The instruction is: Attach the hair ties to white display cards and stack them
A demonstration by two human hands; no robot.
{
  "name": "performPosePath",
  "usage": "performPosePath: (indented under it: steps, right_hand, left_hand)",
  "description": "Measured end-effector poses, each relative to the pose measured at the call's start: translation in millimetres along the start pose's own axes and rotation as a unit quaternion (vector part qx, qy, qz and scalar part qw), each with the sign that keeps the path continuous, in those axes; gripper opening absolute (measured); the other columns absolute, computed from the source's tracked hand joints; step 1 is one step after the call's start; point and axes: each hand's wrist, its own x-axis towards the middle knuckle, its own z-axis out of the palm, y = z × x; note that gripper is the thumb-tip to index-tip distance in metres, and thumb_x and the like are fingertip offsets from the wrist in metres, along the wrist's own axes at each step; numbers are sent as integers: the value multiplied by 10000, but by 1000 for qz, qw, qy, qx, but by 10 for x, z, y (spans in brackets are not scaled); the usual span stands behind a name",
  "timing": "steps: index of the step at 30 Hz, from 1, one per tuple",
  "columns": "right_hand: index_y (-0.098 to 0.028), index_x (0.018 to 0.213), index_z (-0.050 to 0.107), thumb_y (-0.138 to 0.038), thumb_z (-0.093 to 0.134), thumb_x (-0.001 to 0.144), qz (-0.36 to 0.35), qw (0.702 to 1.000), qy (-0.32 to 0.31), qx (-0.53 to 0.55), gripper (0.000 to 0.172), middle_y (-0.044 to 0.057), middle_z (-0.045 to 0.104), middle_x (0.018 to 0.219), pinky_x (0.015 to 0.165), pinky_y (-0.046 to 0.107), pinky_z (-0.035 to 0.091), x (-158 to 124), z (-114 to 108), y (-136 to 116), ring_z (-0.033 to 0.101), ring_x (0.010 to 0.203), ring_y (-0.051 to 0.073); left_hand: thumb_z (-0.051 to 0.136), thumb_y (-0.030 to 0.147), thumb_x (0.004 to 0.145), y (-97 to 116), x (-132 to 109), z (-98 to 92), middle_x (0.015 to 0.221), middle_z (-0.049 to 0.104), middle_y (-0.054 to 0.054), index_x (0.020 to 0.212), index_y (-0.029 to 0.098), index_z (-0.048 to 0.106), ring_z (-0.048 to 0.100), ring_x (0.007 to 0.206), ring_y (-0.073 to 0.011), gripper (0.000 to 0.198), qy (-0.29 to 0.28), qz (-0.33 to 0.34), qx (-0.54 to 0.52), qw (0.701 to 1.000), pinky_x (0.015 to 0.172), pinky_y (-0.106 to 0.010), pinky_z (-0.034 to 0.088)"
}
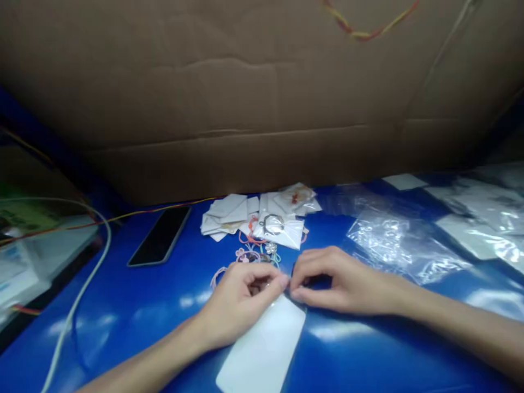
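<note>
A blank white card (264, 346) with rounded corners slants down toward me from under my left hand (241, 300). The left thumb and fingers are closed in a pinch at the card's top end. My right hand (331, 281) meets it there, its thumb and fingertips pinched together. Something thin and dark shows by the right fingers, too small to name. Just beyond the hands lie braided cord bracelets (249, 255) in pink, orange and green, one with a silver flower charm (271, 248). What sits inside the left palm is mostly hidden.
Behind the bracelets are white cards (225, 213) and a bagged bracelet (273, 224). A phone (161, 237) lies to their left. Clear plastic bags (393, 240) spread over the right side of the blue table (347, 355). A white cable (88, 273) curves at left; a cardboard wall (254, 109) stands behind.
</note>
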Motion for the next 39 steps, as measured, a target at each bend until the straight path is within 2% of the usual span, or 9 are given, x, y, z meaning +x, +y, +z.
performPosePath:
  steps: [7,14,22,25,28,33,36,39]
  right_hand:
    - [-188,984,787,-251,734,935,-27,996,73,34,97,61,739,1008,834,286,522,-3,22,-28,694,910,183]
    - [-211,1070,787,-315,748,930,12,996,80,33,179,28,672,887,722,275,483,-1,-6,-102,615,794,169]
    - [-229,1098,773,-310,745,922,60,989,99,91,195,19,696,897,705,274,489,11,24,-103,609,769,163]
    - [-219,1098,758,-330,787,880,100,978,135,123,247,15,705,896,668,268,481,9,48,-61,603,735,156]
    - [-214,1103,760,-364,813,852,111,972,152,143,297,20,725,914,656,266,485,7,49,-43,605,720,154]
    - [-254,1127,795,-323,666,979,57,984,153,67,209,43,783,1004,755,306,518,-1,30,-66,679,871,202]
    - [-260,1137,794,-314,709,952,37,981,184,44,210,30,784,925,720,294,524,0,48,-52,685,808,187]
    - [-232,1105,776,-303,797,875,55,970,221,80,241,14,771,835,657,274,519,0,67,-28,668,709,164]
  left_hand:
    - [614,394,951,-5,-23,2,724,692,-22,803,147,756,559,642,-145,322,62,12,-68,996,549,-209,410]
    - [642,429,945,-11,-43,13,729,728,-36,876,148,788,568,568,-130,325,146,33,-115,982,476,-181,399]
    - [665,400,930,24,-64,25,694,724,-33,826,158,788,600,569,-141,291,196,60,-123,971,484,-179,443]
    - [666,406,934,38,-53,13,711,734,-28,845,167,792,615,584,-143,284,206,66,-129,968,501,-179,463]
    - [679,388,923,42,-42,4,724,751,-30,845,168,792,631,596,-144,259,216,71,-133,965,513,-174,472]
    - [685,402,916,43,-41,4,721,743,-37,830,156,788,622,596,-145,280,210,64,-147,964,510,-178,467]
    - [685,409,914,39,-28,8,709,729,-30,832,153,786,599,577,-131,287,200,55,-157,965,496,-169,445]
    - [686,409,917,31,-16,10,698,717,-21,832,158,785,578,566,-118,283,195,50,-159,967,483,-161,416]
